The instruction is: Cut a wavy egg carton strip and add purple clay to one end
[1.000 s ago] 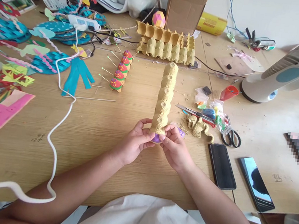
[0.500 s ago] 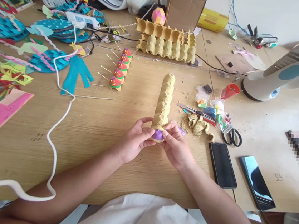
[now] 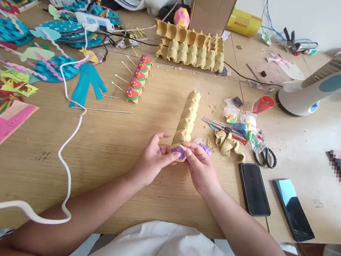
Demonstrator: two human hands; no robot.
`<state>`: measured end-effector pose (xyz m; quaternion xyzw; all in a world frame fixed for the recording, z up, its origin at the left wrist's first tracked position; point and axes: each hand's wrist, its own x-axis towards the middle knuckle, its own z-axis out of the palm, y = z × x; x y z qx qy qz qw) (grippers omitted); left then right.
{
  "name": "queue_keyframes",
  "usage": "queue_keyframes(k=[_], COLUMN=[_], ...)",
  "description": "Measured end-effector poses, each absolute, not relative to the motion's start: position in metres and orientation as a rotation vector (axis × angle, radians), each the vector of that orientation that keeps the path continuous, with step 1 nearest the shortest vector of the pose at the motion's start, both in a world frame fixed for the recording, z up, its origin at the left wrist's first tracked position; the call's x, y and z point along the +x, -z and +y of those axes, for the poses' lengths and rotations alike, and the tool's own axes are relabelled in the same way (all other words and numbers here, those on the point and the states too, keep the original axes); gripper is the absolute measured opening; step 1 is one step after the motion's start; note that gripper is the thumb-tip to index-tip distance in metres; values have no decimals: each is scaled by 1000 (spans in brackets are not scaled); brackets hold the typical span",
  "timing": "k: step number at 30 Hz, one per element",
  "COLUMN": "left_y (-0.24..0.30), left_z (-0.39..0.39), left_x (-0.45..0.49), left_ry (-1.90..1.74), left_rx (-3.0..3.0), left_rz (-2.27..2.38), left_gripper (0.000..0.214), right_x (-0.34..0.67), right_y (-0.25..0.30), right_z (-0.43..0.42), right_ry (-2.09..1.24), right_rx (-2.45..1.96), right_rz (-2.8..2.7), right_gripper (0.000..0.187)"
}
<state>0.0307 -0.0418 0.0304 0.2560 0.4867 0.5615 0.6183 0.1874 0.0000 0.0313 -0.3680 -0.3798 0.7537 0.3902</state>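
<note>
A strip of egg carton cups (image 3: pixel 187 117) points away from me over the wooden table. Purple modelling clay (image 3: pixel 177 151) covers part of its nearest cup. My left hand (image 3: pixel 151 158) grips that end from the left, its thumb pressed on the clay and the index finger lifted off. From the right, my right hand (image 3: pixel 202 167) pinches the same cup, thumb and fingertips at the clay's edge. The undersides of the fingers are hidden. Just beyond the right hand lies a small bag of purple clay (image 3: pixel 203 146).
Right of the strip lie a utility knife (image 3: pixel 224 130), torn carton scraps (image 3: pixel 226 143), scissors (image 3: pixel 265 157) and two phones (image 3: pixel 255 190). Painted red and green carton cups (image 3: pixel 138 79) sit farther left. A white cable (image 3: pixel 64 165) crosses my left forearm. A fan (image 3: pixel 316 87) stands right.
The carton strip's far end has dipped slightly toward me. My left thumb has slid right across the purple clay, which looks more spread out. The white cable has shifted at my left forearm.
</note>
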Motion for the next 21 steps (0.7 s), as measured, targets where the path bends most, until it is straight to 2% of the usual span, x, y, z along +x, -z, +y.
queue_keyframes(k=[21], left_y=[-29], left_z=[-39], left_x=[27], left_ry=[-1281], left_rx=[373], left_rz=[883], left_gripper=[58], right_x=[192], right_y=[-37], right_z=[3], right_ry=[-2063], right_rx=[-892], right_rz=[-807], right_gripper=[32])
